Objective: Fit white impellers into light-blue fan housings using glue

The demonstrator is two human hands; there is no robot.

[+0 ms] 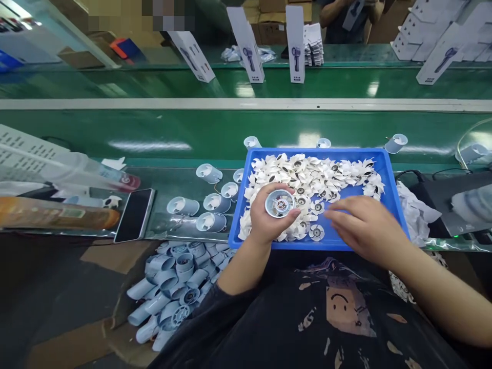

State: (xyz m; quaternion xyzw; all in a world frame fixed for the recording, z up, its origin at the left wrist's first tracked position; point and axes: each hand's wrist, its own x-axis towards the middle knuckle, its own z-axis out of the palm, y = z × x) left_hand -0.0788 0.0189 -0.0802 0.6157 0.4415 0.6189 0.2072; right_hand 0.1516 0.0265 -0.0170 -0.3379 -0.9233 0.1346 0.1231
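My left hand (263,218) is wrapped around a light-blue fan housing (280,204), a short tube tipped so that its open end and the round metal-looking centre face me. My right hand (359,223) hovers over the right part of a blue tray (400,220), fingers stretched leftward and slightly apart, with nothing visible in them. Just left of its fingertips lies a white fan impeller (317,206); another impeller (316,232) rests below that one. A heap of white impellers (307,171) fills much of the tray. The right thumb is mostly hidden.
Several light-blue housings (216,203) lie left of the tray, near a phone (134,215). More housings fill a carton (130,328) below. Beyond the green conveyor (184,128) stand white boxes (295,46) and a co-worker's arms (332,13). Crumpled white plastic (415,212) lies at right.
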